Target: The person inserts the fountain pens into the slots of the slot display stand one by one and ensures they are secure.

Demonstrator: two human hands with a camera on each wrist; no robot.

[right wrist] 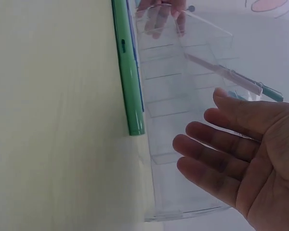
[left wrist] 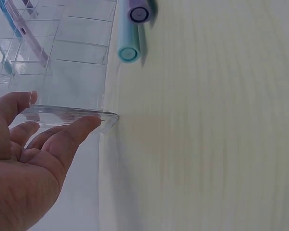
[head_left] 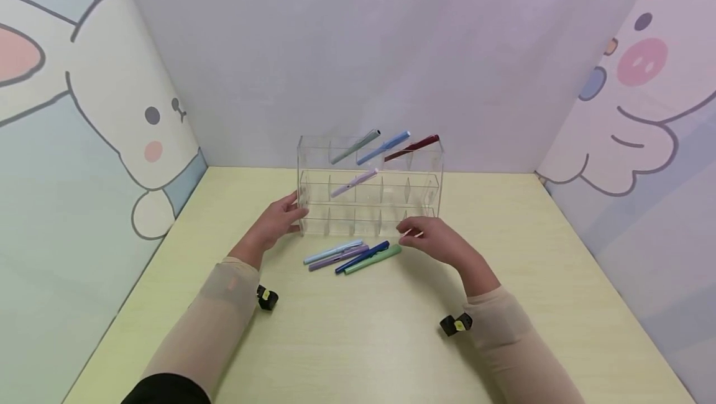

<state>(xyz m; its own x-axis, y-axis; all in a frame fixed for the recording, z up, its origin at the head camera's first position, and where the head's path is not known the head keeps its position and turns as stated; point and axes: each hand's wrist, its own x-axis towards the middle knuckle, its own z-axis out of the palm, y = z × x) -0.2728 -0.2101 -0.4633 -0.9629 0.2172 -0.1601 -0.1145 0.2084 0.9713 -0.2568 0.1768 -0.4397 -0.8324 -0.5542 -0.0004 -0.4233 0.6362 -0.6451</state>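
A clear acrylic pen display stand (head_left: 369, 194) with tiered compartments stands at the back of the table. My left hand (head_left: 275, 220) grips its left side panel (left wrist: 67, 114), thumb and fingers on either side. My right hand (head_left: 435, 239) hovers by the front right of the stand, fingers loosely bent, holding nothing. In front of the stand lie a light blue pen (head_left: 334, 252), a purple pen (head_left: 335, 258), a dark blue pen (head_left: 360, 257) and a green pen (head_left: 371, 260), the green one nearest my right hand. A lilac pen (head_left: 355, 183) leans in the stand's middle tier.
Along the top tier rest a grey-green pen (head_left: 355, 146), a blue pen (head_left: 383, 148) and a dark red pen (head_left: 411, 148). Behind the pale wooden table (head_left: 358, 342) rises a plain backdrop (head_left: 358, 50), with cartoon-printed panels (head_left: 112, 161) at both sides.
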